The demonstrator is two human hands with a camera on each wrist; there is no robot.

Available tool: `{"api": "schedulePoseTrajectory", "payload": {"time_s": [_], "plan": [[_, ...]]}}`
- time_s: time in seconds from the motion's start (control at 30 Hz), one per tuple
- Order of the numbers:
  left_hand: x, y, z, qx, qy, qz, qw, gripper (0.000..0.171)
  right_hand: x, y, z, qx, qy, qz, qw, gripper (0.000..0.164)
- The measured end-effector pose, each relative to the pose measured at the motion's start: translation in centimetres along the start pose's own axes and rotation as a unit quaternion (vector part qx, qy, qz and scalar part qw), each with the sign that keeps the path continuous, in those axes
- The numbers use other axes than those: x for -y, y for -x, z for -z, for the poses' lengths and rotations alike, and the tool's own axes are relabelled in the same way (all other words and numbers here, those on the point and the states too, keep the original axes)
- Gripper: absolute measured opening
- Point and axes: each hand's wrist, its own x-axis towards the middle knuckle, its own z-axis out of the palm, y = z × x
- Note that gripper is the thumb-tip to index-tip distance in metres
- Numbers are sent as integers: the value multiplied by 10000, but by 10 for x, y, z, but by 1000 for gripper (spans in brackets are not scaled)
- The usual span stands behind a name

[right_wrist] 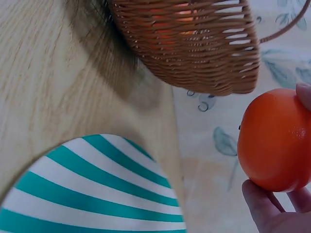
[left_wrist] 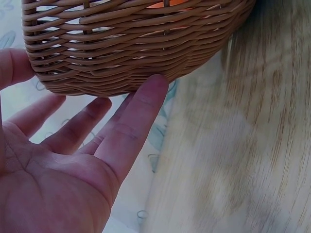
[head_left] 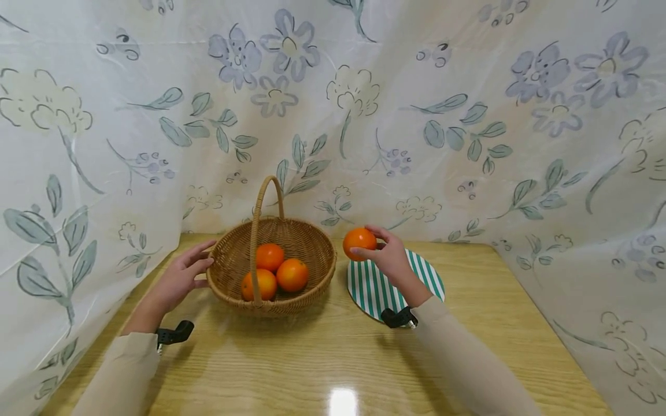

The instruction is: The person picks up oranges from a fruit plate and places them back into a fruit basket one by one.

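Observation:
A round wicker basket (head_left: pixel 286 300) with a tall arched handle stands on the wooden table, and several oranges (head_left: pixel 292 275) lie inside it. My left hand (head_left: pixel 179 276) is at the basket's left side. Its straight fingers (left_wrist: pixel 133 126) rest against the woven outer wall (left_wrist: pixel 126 53). Right of the basket, my right hand (head_left: pixel 390 254) holds an orange (head_left: pixel 358 242) between thumb and fingers. This fruit (right_wrist: pixel 274 141) is raised over the far edge of a round mat (head_left: pixel 372 292) with green and white stripes. My right wrist and forearm cover part of the mat.
The wooden tabletop (head_left: pixel 281 364) runs along the front and out to the right of the mat. A floral cloth (head_left: pixel 354 127) hangs behind the table and along both sides. The basket's handle (head_left: pixel 255 231) rises well above its rim.

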Motion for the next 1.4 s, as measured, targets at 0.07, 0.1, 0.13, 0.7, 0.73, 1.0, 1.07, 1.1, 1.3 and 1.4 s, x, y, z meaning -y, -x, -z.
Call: {"api": "schedulePoseTrajectory", "payload": {"time_s": [0.07,0.1,0.13,0.7,0.73,1.0,1.07,1.1,1.3,1.4], "plan": [[0,1,0,-16,-59,18,10000,64,6,0,1,88,2,92,9999,71],[0,1,0,-16,-65,18,10000,64,9,0,0,111,-14,122,9999,71],[0,1,1,-16,-63,25,10000,64,12,0,0,146,-15,151,9998,71],[2,2,2,63,185,-46,9998,65,63,0,-17,706,-383,369,9961,69],[2,2,2,67,186,-35,9998,65,65,0,-19,720,-366,395,9959,69],[2,2,2,49,103,1,9999,66,72,-9,-36,843,-408,429,9947,65],[2,1,2,46,74,5,10000,66,73,-11,-41,857,-441,413,9945,65],[2,1,2,40,59,11,10000,66,74,-11,-44,859,-452,409,9944,65],[0,1,2,25,-10,41,10000,66,81,-17,-61,863,-501,441,9940,64],[-1,0,2,41,-10,34,10000,66,82,-22,-70,861,-488,373,9944,64]]}}
